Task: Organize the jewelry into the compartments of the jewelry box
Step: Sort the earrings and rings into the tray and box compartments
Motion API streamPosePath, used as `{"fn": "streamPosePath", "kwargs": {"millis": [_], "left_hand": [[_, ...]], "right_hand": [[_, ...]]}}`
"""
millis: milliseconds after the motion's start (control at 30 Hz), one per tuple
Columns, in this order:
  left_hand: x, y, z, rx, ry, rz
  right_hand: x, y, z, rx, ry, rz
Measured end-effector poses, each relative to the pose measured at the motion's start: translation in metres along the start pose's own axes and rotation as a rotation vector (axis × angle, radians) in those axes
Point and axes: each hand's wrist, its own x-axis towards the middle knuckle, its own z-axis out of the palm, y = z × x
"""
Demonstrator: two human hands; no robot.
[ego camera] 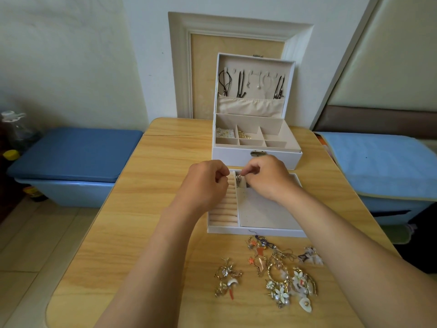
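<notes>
over the far end of the tray (272, 229), both hands meet above a small compartment beside the ring rolls (225, 209). the right hand (267, 179) has thumb and forefinger pinched together on a small silvery earring (238, 178), which hangs from the fingers (247, 174) just above the tray floor. the left hand (209, 183) is curled nearly closed next to it, fingertips drawn in; whether it touches the earring i cannot tell.

a piece like this is probably very light, stiff in its metal parts, and slippery; its thin hook or post would likely bend or snag, so the body is the safer place to grip, with only a light pinch.

the rest of the jewelry (279, 273) lies loose on the worktop (165, 174) near the tray's front edge: a tangled heap of gold hoops, flower pieces and chains, and a smaller cluster (227, 278) to its left. tangled bits will probably drag neighbours along, so each wants lifting singly. behind the tray stands the box (256, 155), lid up, necklaces hung inside, a few small pieces in its back compartments.
</notes>
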Motion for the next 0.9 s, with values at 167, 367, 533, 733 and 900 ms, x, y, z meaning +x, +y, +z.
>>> {"fn": "streamPosePath", "kwargs": {"millis": [167, 367, 533, 733, 900], "left_hand": [[-0.011, 0.005, 0.004, 0.044, 0.004, 0.043], [-0.026, 0.018, 0.015, 0.102, -0.020, 0.112], [-0.042, 0.029, 0.024, 0.118, -0.012, 0.157], [-0.062, 0.040, 0.020, 0.143, -0.043, 0.198], [-0.071, 0.038, 0.012, 0.170, -0.088, 0.167]], "right_hand": [[-0.020, 0.013, -0.006, 0.070, 0.120, -0.029], [-0.054, 0.027, -0.010, 0.011, 0.155, -0.161], [-0.081, 0.035, -0.008, -0.016, 0.141, -0.264], [-0.106, 0.045, -0.016, 0.017, 0.146, -0.321], [-0.111, 0.038, -0.036, -0.006, -0.040, -0.258]]}}
